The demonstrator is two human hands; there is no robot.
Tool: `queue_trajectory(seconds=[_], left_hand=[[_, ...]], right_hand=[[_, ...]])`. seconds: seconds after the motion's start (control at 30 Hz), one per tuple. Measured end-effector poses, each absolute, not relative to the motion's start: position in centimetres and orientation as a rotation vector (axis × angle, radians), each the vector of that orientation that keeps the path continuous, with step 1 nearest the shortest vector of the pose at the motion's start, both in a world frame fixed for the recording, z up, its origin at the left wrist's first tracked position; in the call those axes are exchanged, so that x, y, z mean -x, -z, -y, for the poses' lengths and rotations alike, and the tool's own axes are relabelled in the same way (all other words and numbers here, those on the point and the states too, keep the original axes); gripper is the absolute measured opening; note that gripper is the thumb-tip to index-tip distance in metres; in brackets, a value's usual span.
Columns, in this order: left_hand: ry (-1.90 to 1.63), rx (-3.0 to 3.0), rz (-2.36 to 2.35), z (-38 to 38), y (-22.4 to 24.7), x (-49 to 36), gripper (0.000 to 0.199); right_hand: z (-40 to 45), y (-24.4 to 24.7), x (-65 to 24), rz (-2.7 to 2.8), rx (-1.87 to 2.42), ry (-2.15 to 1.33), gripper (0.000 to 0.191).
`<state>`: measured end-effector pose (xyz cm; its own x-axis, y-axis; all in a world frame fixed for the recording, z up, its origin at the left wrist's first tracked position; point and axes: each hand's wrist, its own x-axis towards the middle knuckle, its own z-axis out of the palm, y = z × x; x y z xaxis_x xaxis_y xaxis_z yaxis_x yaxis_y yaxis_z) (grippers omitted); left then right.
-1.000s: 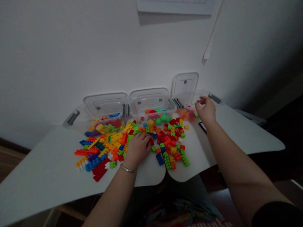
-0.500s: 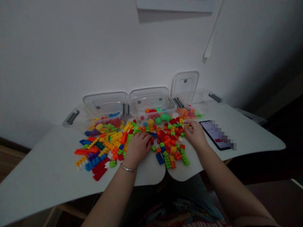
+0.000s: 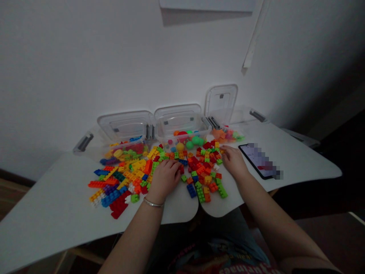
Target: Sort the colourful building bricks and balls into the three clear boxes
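My left hand rests over the middle of the brick pile, palm down, with its fingers curled. At its thumb and fingertips is a red toy brick, partly hidden by the hand. My right hand is at the right edge of the pile. Its fingers are bent together at a small yellow brick, mostly covered by the fingertips. Between the hands lie loose small bricks, among them a dark blue brick and a long green brick.
Clear bins stand against the wall: a left bin with bricks, a middle bin with balls and a right bin with orange and green pieces. A phone lies right of my right hand on the white table.
The right hand's fingers have closed in slightly, and the yellow brick between them shows less. My left hand stays by the red brick. The whole view has shifted a little.
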<state>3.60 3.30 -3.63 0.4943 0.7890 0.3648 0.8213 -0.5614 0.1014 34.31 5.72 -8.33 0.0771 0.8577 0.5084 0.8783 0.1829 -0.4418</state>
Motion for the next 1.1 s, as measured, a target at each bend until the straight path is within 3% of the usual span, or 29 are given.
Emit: queue_trajectory(seconds=[0.33,0.7,1.1], left_hand=[[0.57,2.63,1.414,-3.4,3.7,-3.5,0.025],[0.593,2.632,1.406,-3.3,3.7,-3.5,0.025],[0.613,2.635,1.397,-3.4,3.9,-3.4,0.025]], right_hand=[[-5.1,8.1,-34.4,1.672,1.813,0.039,0.026],[-5.5,8.1,-34.4,1.2,1.457,-0.226,0.03],[-8.8,0.9,-37.3,1.082,1.1,0.052,0.023]])
